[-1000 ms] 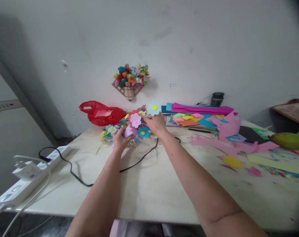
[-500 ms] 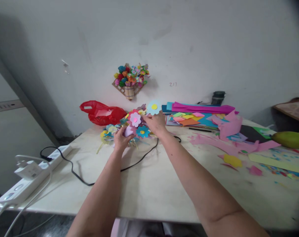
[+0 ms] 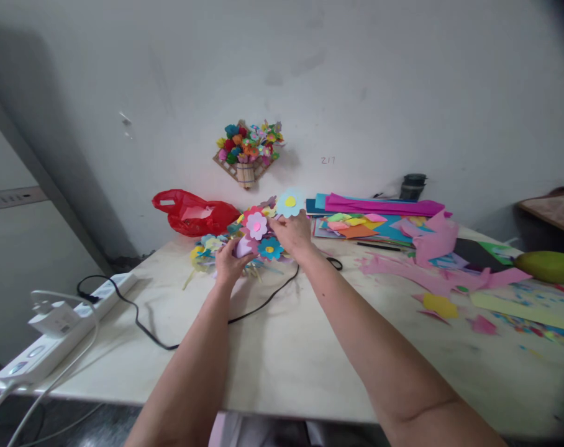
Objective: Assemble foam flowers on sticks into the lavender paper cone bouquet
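Note:
Paper flowers cluster between my two hands on the table. My left hand (image 3: pixel 230 261) is closed around a pale lavender piece (image 3: pixel 243 248) below the blooms; whether it is a cup or rolled paper I cannot tell. At the other side of the bunch, my right hand (image 3: pixel 294 236) pinches among the flowers, just under a large light blue paper flower (image 3: pixel 290 202) with a yellow centre. Between the hands are a lilac flower (image 3: pixel 256 226) over a red one and a dark blue flower (image 3: pixel 270 249). More yellow and pale blue flowers (image 3: pixel 207 245) lie left of my left hand.
A red plastic bag (image 3: pixel 195 214) sits behind on the left. Coloured paper sheets (image 3: pixel 384 205) and pink scraps (image 3: pixel 412 273) cover the right side. A black cable (image 3: pixel 268 303) crosses the table to a white power strip (image 3: pixel 72 329). A flower basket (image 3: pixel 245 175) hangs on the wall.
The view has shifted very slightly. Both hands keep the same places at the flowers, with no visible change in their hold.

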Demonstrator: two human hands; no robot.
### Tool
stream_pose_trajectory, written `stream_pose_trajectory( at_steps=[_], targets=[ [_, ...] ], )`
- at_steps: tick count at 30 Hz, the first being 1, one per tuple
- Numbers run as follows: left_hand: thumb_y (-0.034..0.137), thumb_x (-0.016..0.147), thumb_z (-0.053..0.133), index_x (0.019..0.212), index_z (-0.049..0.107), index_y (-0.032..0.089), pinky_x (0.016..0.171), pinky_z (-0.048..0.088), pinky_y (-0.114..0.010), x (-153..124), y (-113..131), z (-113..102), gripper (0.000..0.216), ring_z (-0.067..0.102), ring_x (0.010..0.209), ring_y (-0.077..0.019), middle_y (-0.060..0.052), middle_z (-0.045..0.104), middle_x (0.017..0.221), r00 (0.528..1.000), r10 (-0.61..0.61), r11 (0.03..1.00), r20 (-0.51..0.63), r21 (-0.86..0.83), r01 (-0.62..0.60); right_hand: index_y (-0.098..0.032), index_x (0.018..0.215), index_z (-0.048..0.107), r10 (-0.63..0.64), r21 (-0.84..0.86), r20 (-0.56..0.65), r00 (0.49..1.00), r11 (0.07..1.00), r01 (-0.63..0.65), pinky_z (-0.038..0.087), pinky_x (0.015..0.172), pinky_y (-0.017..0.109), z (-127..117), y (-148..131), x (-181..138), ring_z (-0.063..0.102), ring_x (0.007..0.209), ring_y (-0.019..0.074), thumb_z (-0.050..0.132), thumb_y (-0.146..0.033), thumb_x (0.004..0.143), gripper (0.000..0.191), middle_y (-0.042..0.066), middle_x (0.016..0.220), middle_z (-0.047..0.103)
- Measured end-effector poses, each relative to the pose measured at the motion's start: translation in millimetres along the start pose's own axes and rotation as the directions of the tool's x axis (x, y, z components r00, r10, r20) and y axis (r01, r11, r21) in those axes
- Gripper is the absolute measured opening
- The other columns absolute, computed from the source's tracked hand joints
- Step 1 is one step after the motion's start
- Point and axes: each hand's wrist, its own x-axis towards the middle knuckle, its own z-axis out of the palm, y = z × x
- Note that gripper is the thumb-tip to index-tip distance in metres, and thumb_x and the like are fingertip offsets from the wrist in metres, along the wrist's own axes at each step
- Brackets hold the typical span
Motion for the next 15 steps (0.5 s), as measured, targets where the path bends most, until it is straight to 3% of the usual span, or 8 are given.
stream_pose_trajectory(
  at_steps=[6,12,15],
  targets=[
    [0.044,0.053,0.076,0.097,0.065,0.020,0.077,0.046,-0.034,0.4,-0.2,0.7,0.051,0.061,0.081,-0.0220,-0.004,0.069,0.086,1.000,-0.005,1.000,0.005,-0.002,0.005,-0.019,0.063,0.068,-0.013,0.027,-0.029,1.000,1.000,0.014,0.041,0.078,0.033,0.6,1.4,1.0,0.054,0.087,0.0222,0.057,-0.035,0.081,0.026,0.008,0.080,0.067],
    [0.044,0.052,0.076,0.097,0.065,0.020,0.077,0.046,-0.033,0.4,-0.5,0.7,0.052,0.061,0.081,-0.0216,-0.004,0.068,0.086,1.000,-0.006,1.000,0.009,-0.006,0.006,-0.018,0.069,0.070,0.006,-0.047,0.018,1.000,0.999,-0.006,0.040,0.077,0.033,4.9,-3.8,-2.9,0.055,0.089,0.0236,0.054,-0.021,0.078,0.019,0.009,0.079,0.067],
    [0.044,0.053,0.076,0.097,0.065,0.019,0.076,0.046,-0.033,0.4,0.1,1.1,0.052,0.061,0.082,-0.0221,-0.004,0.068,0.086,1.000,-0.001,1.000,0.006,-0.011,0.002,-0.018,0.063,0.069,0.005,-0.055,0.008,1.000,0.998,-0.004,0.040,0.078,0.033,4.5,-3.7,-3.3,0.054,0.090,0.0236,0.054,-0.028,0.081,0.026,0.009,0.079,0.067]
  ],
)
